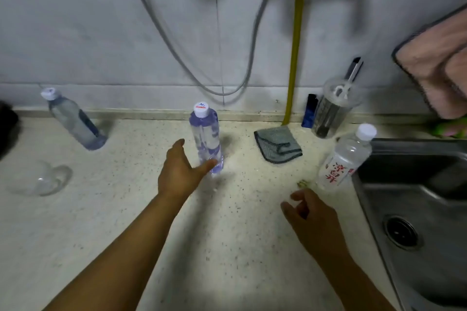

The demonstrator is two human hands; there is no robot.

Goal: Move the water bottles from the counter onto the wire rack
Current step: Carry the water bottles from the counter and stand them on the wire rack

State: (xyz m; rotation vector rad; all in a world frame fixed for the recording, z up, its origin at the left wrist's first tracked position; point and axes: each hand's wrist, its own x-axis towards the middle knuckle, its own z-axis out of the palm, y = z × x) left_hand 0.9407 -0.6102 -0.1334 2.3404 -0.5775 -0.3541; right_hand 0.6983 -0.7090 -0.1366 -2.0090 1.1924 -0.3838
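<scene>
Three capped water bottles stand on the speckled counter (126, 209). A purple-labelled bottle (205, 137) is in the middle. A blue-labelled bottle (75, 121) is at the far left by the wall. A clear bottle with red characters (345, 159) stands by the sink's edge. My left hand (180, 170) is open beside the purple bottle, its thumb tip touching the bottle's base. My right hand (309, 214) hovers just below the red-lettered bottle, fingers loosely curled and holding nothing. No wire rack is in view.
A steel sink (417, 222) fills the right side. A folded grey cloth (278, 143), a clear lidded jar (331, 111) and a blue lighter (310, 111) sit near the wall. A clear glass bowl (40, 179) lies at the left. A pink towel (434, 63) hangs at upper right.
</scene>
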